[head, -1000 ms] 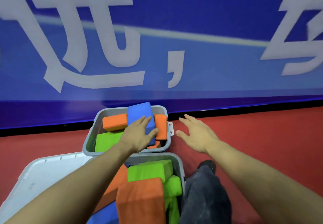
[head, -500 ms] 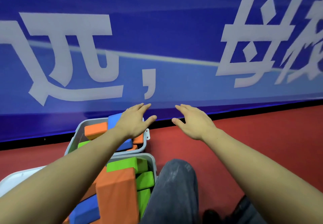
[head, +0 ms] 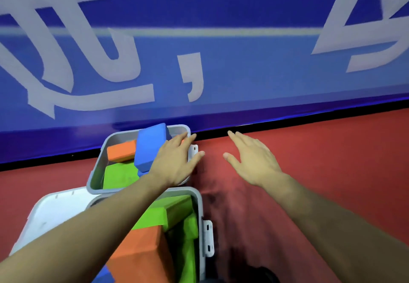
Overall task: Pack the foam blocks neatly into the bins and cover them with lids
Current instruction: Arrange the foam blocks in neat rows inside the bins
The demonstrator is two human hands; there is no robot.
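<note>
Left hand, fingers straight, has left the tilted blue foam block and now lies over the far grey plastic bin right rim. Right hand hovers open above the red floor. Blocks protrude; white lid unfitted.

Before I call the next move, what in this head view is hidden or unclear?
- Far bin, right side: the left hand covers it, so blocks beneath and any contact there cannot be judged.
- Near bin: the bottom edge cuts it off and the left forearm crosses it; its fill is unknown.
- White lid: partly behind the forearm and bins.
- Second lid: none in view.
- Right hand: its height above the floor is unclear.
</note>
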